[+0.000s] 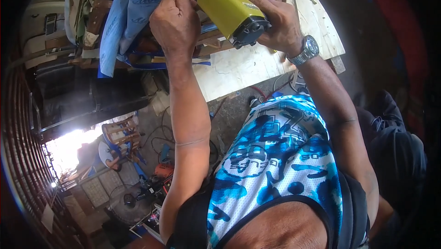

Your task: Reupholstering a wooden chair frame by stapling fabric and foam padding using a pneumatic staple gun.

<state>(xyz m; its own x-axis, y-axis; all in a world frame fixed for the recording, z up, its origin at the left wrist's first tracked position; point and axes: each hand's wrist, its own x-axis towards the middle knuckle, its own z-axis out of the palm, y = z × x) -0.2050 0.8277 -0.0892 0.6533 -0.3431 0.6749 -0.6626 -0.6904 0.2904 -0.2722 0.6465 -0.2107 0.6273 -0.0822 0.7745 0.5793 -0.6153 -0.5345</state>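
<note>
A yellow pneumatic staple gun (227, 10) with a black end cap is gripped in my right hand (280, 21), which wears a metal wristwatch (307, 50). The gun's nose points up and left, close to my left fingertips. My left hand (176, 23) is closed, pinching the edge of a light blue printed cloth (142, 3) against a wooden frame. The cloth hangs down to the left of that hand. Where the nose meets the cloth is partly hidden by my fingers.
The frame work lies over a pale plywood board (239, 67). More wooden frames (46, 42) are stacked at left. Hoses run across the floor below. A fan (131, 203) stands at lower left, near another person (108, 157). Someone in dark clothes (395, 148) is at right.
</note>
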